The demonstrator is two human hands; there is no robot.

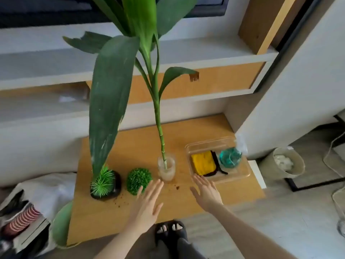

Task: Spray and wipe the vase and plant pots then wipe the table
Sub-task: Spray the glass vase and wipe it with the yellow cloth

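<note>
While both hands [147, 199] [207, 193] hover flat over table [104, 217], grips wide open, empty; vase [166, 168] btwn.

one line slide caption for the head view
Both open hands hover over table near vase, cloth and spray bottle.

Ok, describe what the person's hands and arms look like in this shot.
Both the left hand and the right hand are bare: no gloves, and no rings, watch or bracelet that I can make out. The forearms are uncovered too, with no sleeve visible right down to the bottom edge of the frame. No marks visible at this sharpness.
</note>
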